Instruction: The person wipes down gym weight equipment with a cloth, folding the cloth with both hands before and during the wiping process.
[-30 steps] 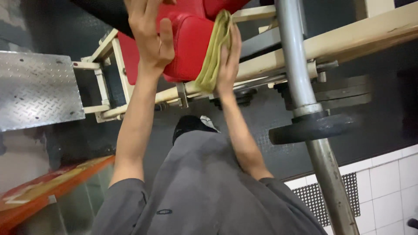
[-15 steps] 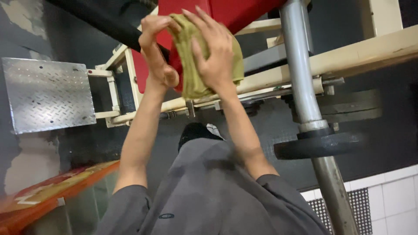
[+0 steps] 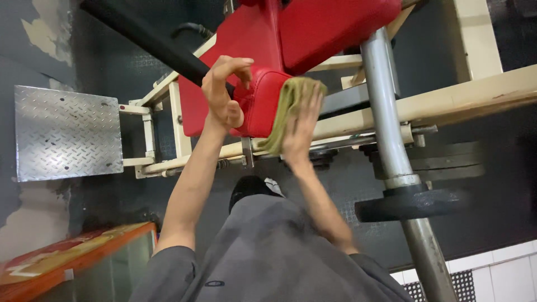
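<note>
My left hand [image 3: 222, 92] curls over the left edge of a red padded cushion [image 3: 260, 106] on a gym machine, next to a black bar [image 3: 145, 39]. My right hand [image 3: 302, 131] lies flat on a yellow-green cloth [image 3: 286, 103] and presses it against the cushion's right side. A bigger red pad [image 3: 330, 28] sits just above the cushion. Both forearms reach up from my grey clothing [image 3: 268, 251] at the bottom of the view.
A cream metal frame [image 3: 464, 98] runs behind the pads. To the right, a grey steel pole [image 3: 383, 100] carries a black weight plate [image 3: 414, 201]. A ribbed steel footplate [image 3: 67, 134] is at left, an orange-red box [image 3: 72, 251] at bottom left, and white tiles [image 3: 503, 268] at bottom right.
My right hand has slid the cloth from the front of the cushion round to its right side. My left hand has shifted its grip on the left edge. The view has tilted up.
</note>
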